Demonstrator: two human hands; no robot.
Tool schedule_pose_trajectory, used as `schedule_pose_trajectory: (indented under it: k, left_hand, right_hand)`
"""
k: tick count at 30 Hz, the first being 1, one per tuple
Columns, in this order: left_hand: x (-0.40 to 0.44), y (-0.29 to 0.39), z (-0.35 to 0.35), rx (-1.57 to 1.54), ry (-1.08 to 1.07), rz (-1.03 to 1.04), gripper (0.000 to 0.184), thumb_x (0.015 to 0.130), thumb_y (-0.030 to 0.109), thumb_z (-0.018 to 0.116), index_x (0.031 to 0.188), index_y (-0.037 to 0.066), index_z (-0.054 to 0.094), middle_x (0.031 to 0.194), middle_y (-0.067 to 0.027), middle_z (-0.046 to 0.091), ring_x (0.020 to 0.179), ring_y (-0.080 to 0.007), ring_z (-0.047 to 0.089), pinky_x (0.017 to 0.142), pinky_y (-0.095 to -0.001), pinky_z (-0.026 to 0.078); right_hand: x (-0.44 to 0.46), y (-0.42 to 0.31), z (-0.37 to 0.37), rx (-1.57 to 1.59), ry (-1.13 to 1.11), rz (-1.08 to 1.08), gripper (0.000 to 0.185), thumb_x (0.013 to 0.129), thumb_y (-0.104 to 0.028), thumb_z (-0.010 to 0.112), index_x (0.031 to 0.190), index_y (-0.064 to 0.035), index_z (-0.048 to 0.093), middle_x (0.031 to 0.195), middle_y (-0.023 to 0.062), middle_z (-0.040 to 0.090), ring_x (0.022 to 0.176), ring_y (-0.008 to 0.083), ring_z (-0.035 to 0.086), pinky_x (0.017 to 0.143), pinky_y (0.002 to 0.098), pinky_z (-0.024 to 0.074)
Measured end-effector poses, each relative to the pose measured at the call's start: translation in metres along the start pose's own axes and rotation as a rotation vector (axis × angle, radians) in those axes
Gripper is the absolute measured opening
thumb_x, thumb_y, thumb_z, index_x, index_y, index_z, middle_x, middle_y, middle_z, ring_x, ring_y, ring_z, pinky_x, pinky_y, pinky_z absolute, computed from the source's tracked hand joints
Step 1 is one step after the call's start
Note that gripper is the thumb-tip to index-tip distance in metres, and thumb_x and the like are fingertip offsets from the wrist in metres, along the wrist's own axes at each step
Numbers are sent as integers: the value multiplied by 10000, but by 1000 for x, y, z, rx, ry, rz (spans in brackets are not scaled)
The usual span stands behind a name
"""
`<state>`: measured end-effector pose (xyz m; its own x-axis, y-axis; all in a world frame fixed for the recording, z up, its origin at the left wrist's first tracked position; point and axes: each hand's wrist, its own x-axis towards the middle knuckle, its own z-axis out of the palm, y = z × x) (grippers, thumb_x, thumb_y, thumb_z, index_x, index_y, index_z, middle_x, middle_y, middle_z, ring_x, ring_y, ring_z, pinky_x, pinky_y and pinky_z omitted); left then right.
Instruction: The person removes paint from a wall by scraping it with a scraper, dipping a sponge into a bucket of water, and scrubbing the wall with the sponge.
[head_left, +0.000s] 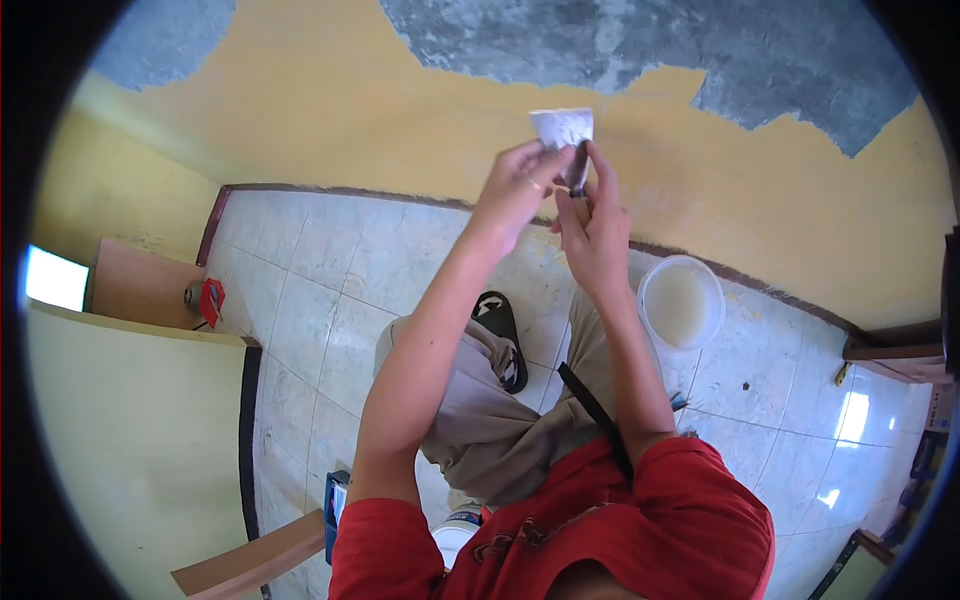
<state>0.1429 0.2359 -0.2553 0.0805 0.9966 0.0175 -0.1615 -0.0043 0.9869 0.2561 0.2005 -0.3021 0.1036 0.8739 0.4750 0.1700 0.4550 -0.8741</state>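
Note:
A putty knife [577, 175] is held up in front of the wall, its wide end coated white, apparently with filler. My right hand [598, 235] is closed around its handle, with one finger stretched along the blade. From the other side, my left hand [522, 190] has thumb and fingers pinched at the blade's left edge. The fingers partly hide the lower blade, so I cannot tell whether the left hand grips a second tool there. Behind them stands the yellow wall [400, 140], with grey bare patches [560, 40] along ragged paint edges.
A translucent white bucket [682, 303] stands on the tiled floor [320, 300] near the wall, right of my right forearm. Below left are a white tub [458, 535] and a blue container [336, 510]. A pale partition [140, 430] fills the left side. A red object [211, 302] lies beyond it.

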Motion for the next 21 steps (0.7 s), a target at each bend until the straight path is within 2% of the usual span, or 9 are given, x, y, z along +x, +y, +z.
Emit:
schedule_pose_trajectory:
  k: [2,4,6,7,10,14,17,19,21]
  left_hand:
    - [-9,-24,6,162,-100,-24,239,977,214,612,984,-17,671,770,-23,652,638,-77,575,541,-280,451]
    - [-10,-42,8,412,-42,110,202,962,153,599,959,-38,666,723,-76,673,582,-114,568,533,-320,454]
    - [-11,-40,15,592,81,182,180,941,114,600,929,-51,670,690,-146,673,539,-168,580,533,-341,459]
    - [-13,-40,17,595,78,174,180,941,114,600,929,-51,670,690,-146,673,539,-168,580,533,-341,459]
    - [-17,-44,20,740,96,184,152,889,54,585,898,-65,679,684,-184,669,574,-244,659,575,-347,493]
    - [-11,-62,8,717,108,117,146,861,20,571,883,-73,681,699,-184,680,610,-239,686,597,-354,510]
    - [-12,-64,4,557,77,70,150,892,43,592,884,-76,684,714,-163,693,637,-200,697,580,-338,542]
    - [-14,-56,5,355,118,-110,183,925,87,616,877,-78,681,718,-136,690,665,-163,700,548,-312,571]
    - [-10,-61,-2,406,156,-77,196,932,101,623,874,-77,680,716,-127,685,666,-156,697,542,-296,580]
  right_hand:
    - [-14,10,-6,19,20,187,627,905,-36,599,1470,-23,326,882,252,672,760,406,689,687,438,533]
    - [-10,13,-9,-97,26,119,661,891,-21,593,1487,-37,306,877,257,671,907,432,666,758,459,530]
    - [-1,19,-11,-371,67,-231,707,860,-10,598,1504,-117,325,1060,313,621,1106,466,572,859,480,505]
    - [-5,24,-12,-375,19,-146,749,816,-4,615,1498,-208,382,1254,343,495,1197,474,483,920,481,479]
    - [-9,22,-14,-433,-79,-122,749,799,4,615,1477,-256,433,1344,345,396,1149,484,506,905,481,488]
    - [-9,39,-11,-468,-140,-125,789,774,13,633,1484,-265,429,1284,343,448,1163,481,505,903,471,494]
    - [-5,56,-13,-379,-143,-119,815,749,-165,709,1500,-256,404,1234,340,476,1154,484,518,929,470,481]
    - [-2,70,-20,-179,-217,135,953,728,-468,744,1512,-94,353,1287,359,463,1196,482,513,993,471,449]
    - [-7,108,-20,-235,-225,286,1064,706,-595,714,1496,-3,316,1333,368,434,1226,477,500,1023,469,429]
